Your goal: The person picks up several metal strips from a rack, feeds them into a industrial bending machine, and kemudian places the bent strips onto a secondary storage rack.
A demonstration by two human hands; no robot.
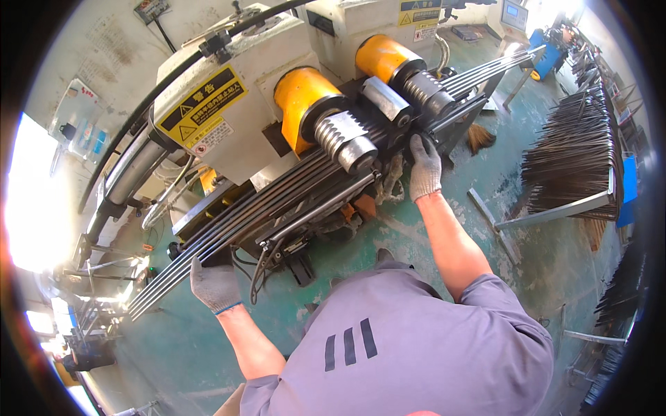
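Several long thin metal rods (229, 232) lie side by side through a machine, slanting from the lower left to the upper right. My left hand (214, 286), in a grey glove, is closed at the near edge of the rods by their left end; some of its fingers are hidden. My right hand (425, 166), gloved too, reaches to the machine's front between the two rollers' near ends, and its fingertips blend into dark metal. A ribbed steel roller (345, 141) with an orange housing (302, 104) stands over the rods. A second ribbed roller (429, 93) is farther right.
The pale machine body (257, 62) carries a yellow warning label (202, 104). Hoses and cables (260, 274) hang below the machine's front. On the right, a rack (555, 210) holds many dark rods. A broom head (480, 137) rests on the green floor (444, 229).
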